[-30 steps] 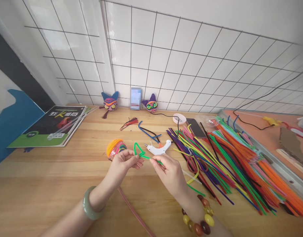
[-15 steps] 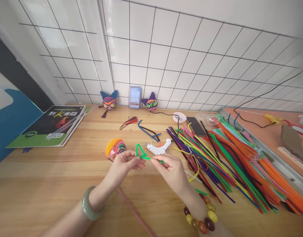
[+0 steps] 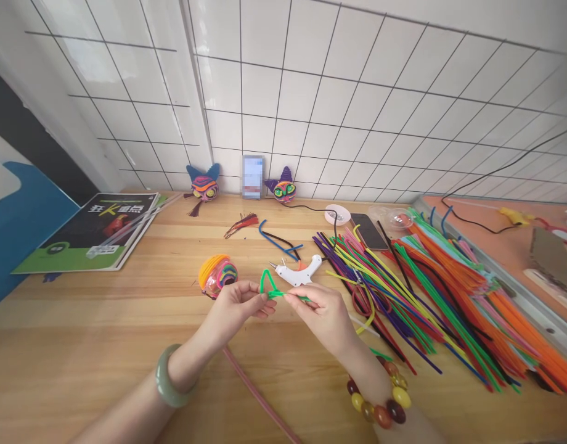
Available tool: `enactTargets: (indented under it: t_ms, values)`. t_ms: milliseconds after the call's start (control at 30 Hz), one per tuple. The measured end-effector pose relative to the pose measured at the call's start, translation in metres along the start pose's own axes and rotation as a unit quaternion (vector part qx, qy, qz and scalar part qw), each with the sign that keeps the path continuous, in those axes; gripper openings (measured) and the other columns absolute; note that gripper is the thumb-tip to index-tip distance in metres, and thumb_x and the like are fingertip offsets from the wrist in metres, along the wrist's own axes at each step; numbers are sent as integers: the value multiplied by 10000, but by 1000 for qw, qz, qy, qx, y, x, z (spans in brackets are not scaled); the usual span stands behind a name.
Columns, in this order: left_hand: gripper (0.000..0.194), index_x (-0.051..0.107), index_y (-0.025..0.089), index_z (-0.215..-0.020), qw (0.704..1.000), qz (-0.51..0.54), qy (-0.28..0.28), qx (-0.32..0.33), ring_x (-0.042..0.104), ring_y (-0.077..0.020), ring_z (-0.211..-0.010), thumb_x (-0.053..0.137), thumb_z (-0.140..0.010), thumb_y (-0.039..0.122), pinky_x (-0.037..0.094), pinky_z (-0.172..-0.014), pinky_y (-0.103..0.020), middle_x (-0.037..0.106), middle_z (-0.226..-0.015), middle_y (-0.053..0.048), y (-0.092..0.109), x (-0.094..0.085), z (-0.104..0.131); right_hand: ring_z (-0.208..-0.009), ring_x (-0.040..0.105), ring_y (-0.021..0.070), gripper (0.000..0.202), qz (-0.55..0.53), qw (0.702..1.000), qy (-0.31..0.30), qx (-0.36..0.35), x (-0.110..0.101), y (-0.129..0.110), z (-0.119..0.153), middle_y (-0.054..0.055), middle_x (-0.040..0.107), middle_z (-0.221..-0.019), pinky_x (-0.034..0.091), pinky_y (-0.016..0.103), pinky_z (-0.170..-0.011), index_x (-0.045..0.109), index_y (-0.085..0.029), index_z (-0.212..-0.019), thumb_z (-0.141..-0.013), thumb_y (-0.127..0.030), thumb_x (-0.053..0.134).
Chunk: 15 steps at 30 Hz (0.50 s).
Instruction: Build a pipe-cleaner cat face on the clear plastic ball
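Observation:
Between my two hands is a green pipe cleaner (image 3: 264, 281), bent into a small triangular loop that points up. My left hand (image 3: 240, 306) pinches it at the left base of the loop. The straight end is pinched between thumb and finger of my right hand (image 3: 321, 311). Just behind my left hand sits a clear ball (image 3: 214, 284) partly covered with orange and multicoloured pipe cleaner coils. A white hot glue gun (image 3: 299, 270) lies right behind the hands, its nozzle facing left.
Many coloured pipe cleaners (image 3: 450, 296) spread over the right side, with scissors (image 3: 358, 290) among them. Two finished cat-like heads (image 3: 204, 187) and a propped phone (image 3: 252, 177) stand by the wall. Another phone (image 3: 369, 232), a small bowl (image 3: 338, 214) and a magazine (image 3: 80, 237) lie around.
The green loop has shifted slightly right and turned a little in my fingers. Both hands keep their pinch, and the view has tilted slightly.

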<state>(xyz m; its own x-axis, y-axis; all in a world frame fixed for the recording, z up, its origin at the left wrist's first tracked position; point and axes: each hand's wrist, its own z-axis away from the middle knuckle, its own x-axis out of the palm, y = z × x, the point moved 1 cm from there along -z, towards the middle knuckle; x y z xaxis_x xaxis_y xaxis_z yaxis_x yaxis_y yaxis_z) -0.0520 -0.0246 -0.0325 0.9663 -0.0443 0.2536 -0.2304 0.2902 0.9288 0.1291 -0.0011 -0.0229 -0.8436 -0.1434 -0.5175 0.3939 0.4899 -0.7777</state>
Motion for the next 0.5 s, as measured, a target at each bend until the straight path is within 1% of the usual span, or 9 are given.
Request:
enactTargets:
  t_ms: [200, 400, 500]
  values:
    - [254, 620, 121, -762, 1000, -11, -9, -1, 673, -163, -624, 719, -682, 341, 526, -614, -262, 733, -691, -77, -1, 1, 0, -654, 607, 143, 126, 2, 1000, -5, 9, 1, 3, 1, 48, 669, -733, 496, 202, -515, 688, -176, -821, -821, -235, 576]
    - [265, 615, 125, -760, 1000, -20, -10, -1, 671, -165, -610, 721, -673, 352, 523, -613, -268, 730, -676, -73, -2, 1, -1, -594, 584, 132, 143, 27, 999, -18, 9, 0, 4, 0, 45, 659, -692, 475, 197, -489, 686, -175, -791, -829, -246, 567]
    - [265, 617, 126, -758, 1000, -28, -15, 0, 670, -168, -604, 718, -674, 356, 521, -609, -270, 727, -662, -71, -1, 1, -1, -602, 594, 139, 140, 27, 999, -19, 11, -1, 5, 0, 47, 666, -701, 476, 200, -495, 686, -178, -784, -825, -248, 572]
